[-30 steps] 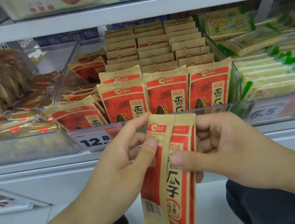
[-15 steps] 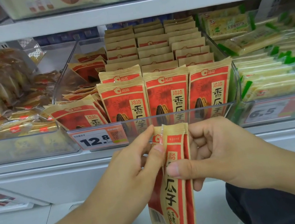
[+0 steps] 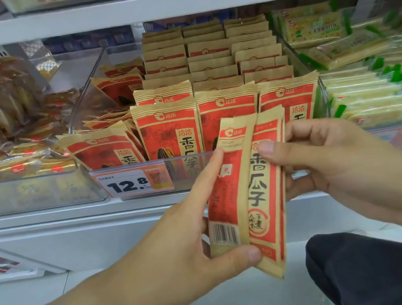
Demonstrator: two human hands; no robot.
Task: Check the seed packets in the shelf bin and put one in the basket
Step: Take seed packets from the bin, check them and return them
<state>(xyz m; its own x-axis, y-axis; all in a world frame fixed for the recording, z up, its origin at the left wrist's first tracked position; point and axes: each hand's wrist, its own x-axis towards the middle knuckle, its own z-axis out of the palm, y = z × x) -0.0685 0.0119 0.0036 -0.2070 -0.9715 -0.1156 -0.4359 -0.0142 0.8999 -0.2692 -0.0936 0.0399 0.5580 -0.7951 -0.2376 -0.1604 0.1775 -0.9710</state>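
Note:
I hold two red-and-tan seed packets in front of the shelf. One packet (image 3: 224, 194) shows its side with a barcode, and my left hand (image 3: 184, 246) grips it, thumb at its lower edge and forefinger up its left side. The other packet (image 3: 265, 194) faces me, and my right hand (image 3: 330, 159) pinches its upper part with the thumb in front. Behind them stands the clear shelf bin (image 3: 93, 96) with several rows of the same upright seed packets (image 3: 166, 131). No basket is in view.
A 12.8 price tag (image 3: 132, 183) is clipped to the bin's front. A bin of brown snack packs (image 3: 1, 120) is on the left and one of green-and-yellow cracker packs (image 3: 376, 83) on the right. Another shelf (image 3: 168, 2) runs above. My dark trouser legs (image 3: 376, 272) are below.
Both hands have raised the two packets up in front of the bin. My left thumb has slid down to the bottom of the barcode packet, and the packets have spread slightly apart.

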